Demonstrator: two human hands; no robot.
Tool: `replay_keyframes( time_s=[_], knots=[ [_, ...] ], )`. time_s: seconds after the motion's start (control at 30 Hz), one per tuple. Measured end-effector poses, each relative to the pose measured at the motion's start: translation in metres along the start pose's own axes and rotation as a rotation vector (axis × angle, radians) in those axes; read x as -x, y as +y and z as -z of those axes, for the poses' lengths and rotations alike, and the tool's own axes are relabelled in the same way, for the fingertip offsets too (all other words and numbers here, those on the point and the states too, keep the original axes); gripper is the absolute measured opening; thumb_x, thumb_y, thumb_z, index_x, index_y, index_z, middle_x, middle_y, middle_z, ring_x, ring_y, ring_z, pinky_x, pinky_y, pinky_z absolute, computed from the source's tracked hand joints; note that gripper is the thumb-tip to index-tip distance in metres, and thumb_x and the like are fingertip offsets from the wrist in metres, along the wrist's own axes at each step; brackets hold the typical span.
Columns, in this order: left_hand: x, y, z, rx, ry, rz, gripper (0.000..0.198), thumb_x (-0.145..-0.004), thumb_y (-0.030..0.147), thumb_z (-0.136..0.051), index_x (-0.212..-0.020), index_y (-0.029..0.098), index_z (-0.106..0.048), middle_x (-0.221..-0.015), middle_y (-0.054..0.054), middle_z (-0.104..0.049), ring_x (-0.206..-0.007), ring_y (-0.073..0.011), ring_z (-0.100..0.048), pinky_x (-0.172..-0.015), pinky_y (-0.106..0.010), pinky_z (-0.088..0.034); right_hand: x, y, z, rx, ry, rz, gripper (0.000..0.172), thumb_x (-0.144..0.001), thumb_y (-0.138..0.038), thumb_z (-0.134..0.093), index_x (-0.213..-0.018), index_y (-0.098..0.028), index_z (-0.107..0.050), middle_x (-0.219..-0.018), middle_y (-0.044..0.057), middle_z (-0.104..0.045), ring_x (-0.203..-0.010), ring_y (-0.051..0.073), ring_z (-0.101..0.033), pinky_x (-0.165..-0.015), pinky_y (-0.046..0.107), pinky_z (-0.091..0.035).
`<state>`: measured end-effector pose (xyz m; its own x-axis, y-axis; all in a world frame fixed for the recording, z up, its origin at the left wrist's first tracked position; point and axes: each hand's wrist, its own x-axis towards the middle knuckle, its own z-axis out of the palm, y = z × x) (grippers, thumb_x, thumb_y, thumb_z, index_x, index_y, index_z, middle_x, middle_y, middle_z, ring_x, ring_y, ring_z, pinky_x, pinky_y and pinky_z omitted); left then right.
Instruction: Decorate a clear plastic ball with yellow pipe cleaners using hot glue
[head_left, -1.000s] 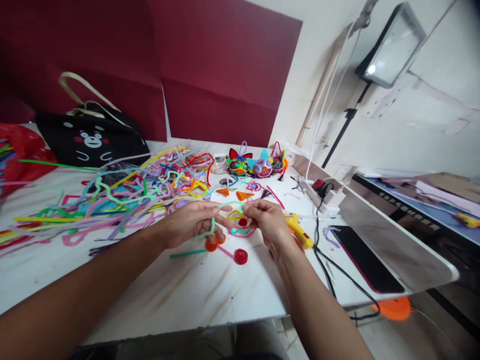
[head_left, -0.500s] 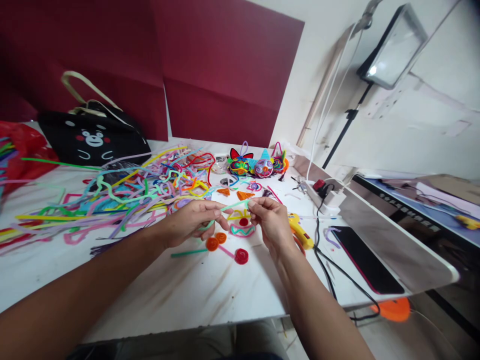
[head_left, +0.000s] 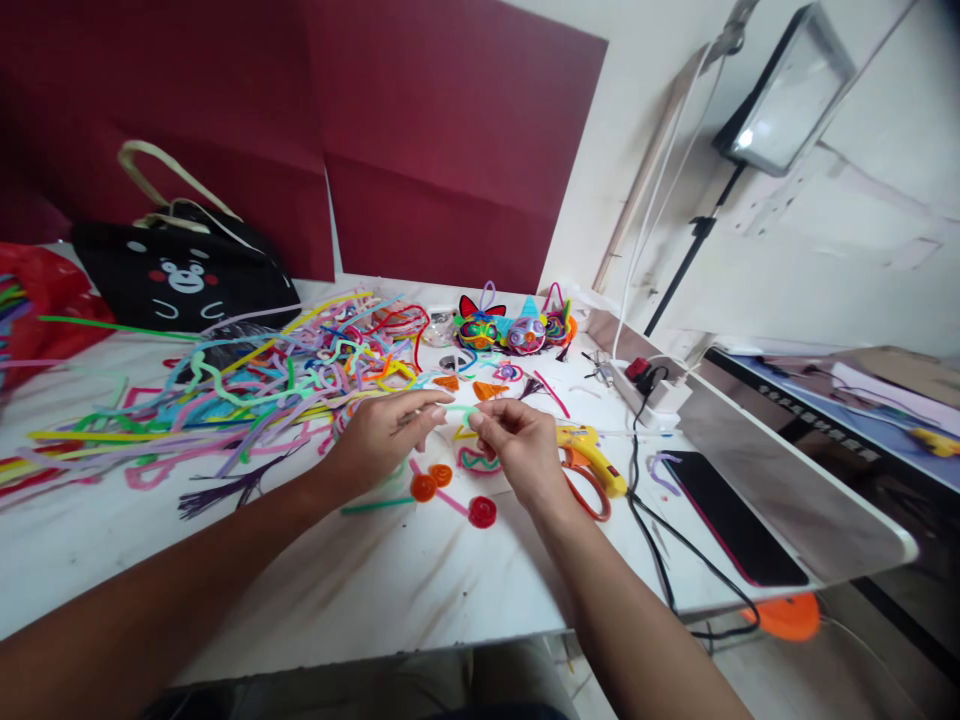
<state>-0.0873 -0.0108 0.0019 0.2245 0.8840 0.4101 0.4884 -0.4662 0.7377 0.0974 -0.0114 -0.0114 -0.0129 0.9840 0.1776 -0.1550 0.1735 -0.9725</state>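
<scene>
A pale green pipe cleaner runs between my two hands above the table. My right hand pinches it between thumb and forefinger, where it bends at the fingertips. My left hand has thumb and fingers closed around its other part, mostly hidden by the fingers. Just below lie two orange pipe-cleaner coils, a red coil on a pink stem, and a green straight piece. A pink loop with a green zigzag is partly behind my right hand.
A tangled heap of pipe cleaners covers the left side. Finished colourful ornaments stand at the back. To the right are a yellow glue gun, orange-handled scissors, a power strip, a black cable and a phone.
My hands have drawn closer together, the right one shifting left. The stretch of pale green pipe cleaner showing between them is shorter and more curved. More of the scissors and glue gun shows.
</scene>
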Motion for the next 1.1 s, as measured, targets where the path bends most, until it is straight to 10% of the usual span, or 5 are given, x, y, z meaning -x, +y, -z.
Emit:
replay_keyframes(
  time_s=[0.23, 0.87, 1.1],
  knots=[
    [0.002, 0.004, -0.001, -0.200, 0.059, -0.224, 0.025, -0.091, 0.036, -0.057, -0.087, 0.020, -0.076, -0.090, -0.006, -0.076, -0.086, -0.0201, -0.069, -0.082, -0.029, -0.050, 0.007, 0.004, -0.005, 0.051, -0.095, 0.032, 0.018, -0.070, -0.034, -0.076, -0.076, -0.018, -0.072, -0.056, -0.003, -0.061, -0.048, 0.010, -0.050, -0.046, 0.022, -0.039],
    [0.002, -0.001, -0.009, 0.261, 0.107, 0.196, 0.020, -0.081, 0.038, -0.066, -0.079, 0.018, -0.065, -0.050, 0.004, -0.054, -0.043, -0.0100, -0.046, -0.043, -0.021, -0.035, 0.003, -0.006, -0.002, -0.043, -0.077, -0.122, 0.024, -0.061, -0.031, -0.081, -0.076, -0.018, -0.068, -0.056, -0.003, -0.061, -0.046, 0.009, -0.049, -0.046, 0.022, -0.039],
    [-0.007, -0.004, 0.000, 0.350, 0.222, 0.256, 0.024, -0.077, 0.040, -0.069, -0.079, 0.017, -0.062, -0.048, 0.004, -0.052, -0.040, -0.0081, -0.040, -0.039, -0.020, -0.028, 0.077, -0.003, -0.034, -0.052, -0.660, -0.304, 0.026, -0.077, -0.046, -0.072, -0.083, -0.021, -0.072, -0.069, 0.000, -0.070, -0.055, 0.013, -0.062, -0.050, 0.023, -0.047]
  ],
)
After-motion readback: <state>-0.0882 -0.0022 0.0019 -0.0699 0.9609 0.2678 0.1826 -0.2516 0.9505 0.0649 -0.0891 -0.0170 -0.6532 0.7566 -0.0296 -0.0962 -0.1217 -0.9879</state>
